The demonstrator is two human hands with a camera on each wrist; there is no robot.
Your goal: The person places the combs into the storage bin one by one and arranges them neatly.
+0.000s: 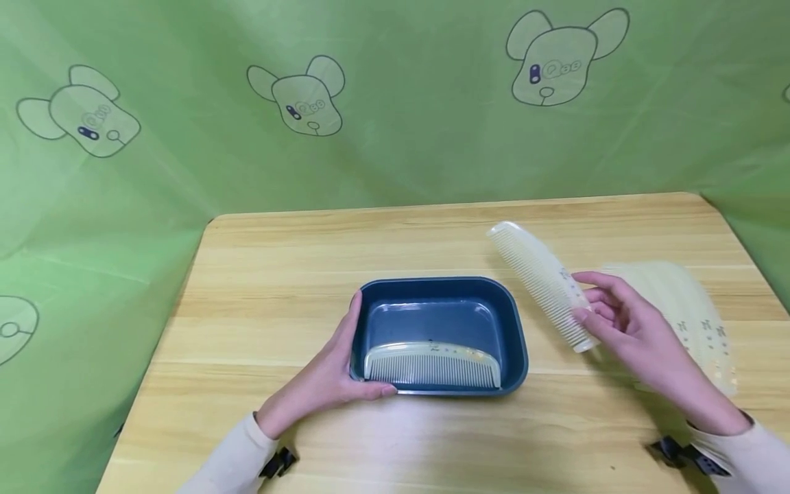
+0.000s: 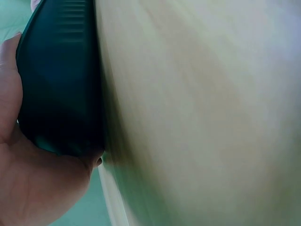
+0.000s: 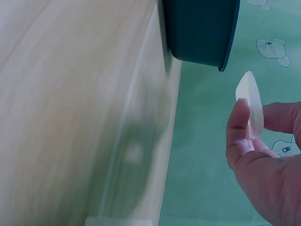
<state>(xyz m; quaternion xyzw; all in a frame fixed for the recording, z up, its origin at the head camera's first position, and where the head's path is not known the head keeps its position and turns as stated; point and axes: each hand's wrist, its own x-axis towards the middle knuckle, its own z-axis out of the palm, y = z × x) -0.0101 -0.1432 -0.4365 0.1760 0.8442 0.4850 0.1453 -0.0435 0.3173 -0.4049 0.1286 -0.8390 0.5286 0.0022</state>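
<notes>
A pale cream comb (image 1: 538,281) is tilted in the air above the table, right of the dark blue plastic tray (image 1: 521,336). My right hand (image 1: 638,336) pinches its near end between thumb and fingers; the right wrist view shows this comb (image 3: 251,101) almost end-on. My left hand (image 1: 333,374) holds the tray by its near-left corner, thumb along the front and fingers along the left side. A second comb (image 1: 432,353) lies inside the tray along the near wall, teeth toward me. The tray's outer wall (image 2: 61,84) fills part of the left wrist view.
Several similar combs (image 1: 669,295) lie overlapping at the right of the wooden table (image 1: 278,274), partly behind my right hand and forearm. A green cloth (image 1: 401,151) with printed animal heads hangs behind the table and at its sides.
</notes>
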